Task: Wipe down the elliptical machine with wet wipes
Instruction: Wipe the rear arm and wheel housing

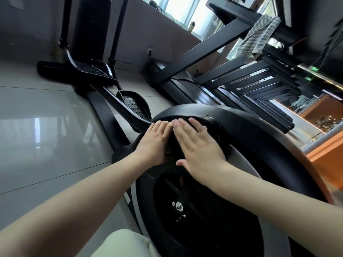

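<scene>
At six o'clock a pale knee is poking in, and both forearms are reaching up from there to the middle of the view. There the left hand and right hand are lying flat side by side on the black cover of the elliptical — fingers straight, pressing, clasping nothing. No wipe is showing; whether one is lying under a palm I cannot tell.

The machine is running from five o'clock, where the hub is sitting just below the hands, up to eleven o'clock, where its column is rising. It is looking heavy and rigid, so a firm rub is unlikely to shift it. The cover is looking smooth and glossy, probably slick once wet, so a flat palm following the curve is suiting it better than any grip. The near pedal and far pedal are studded — a wipe is likely to be catching there.

A shiny floor is spreading at nine o'clock. At one o'clock a treadmill with a checked towel is standing close beside, crowding that flank.
</scene>
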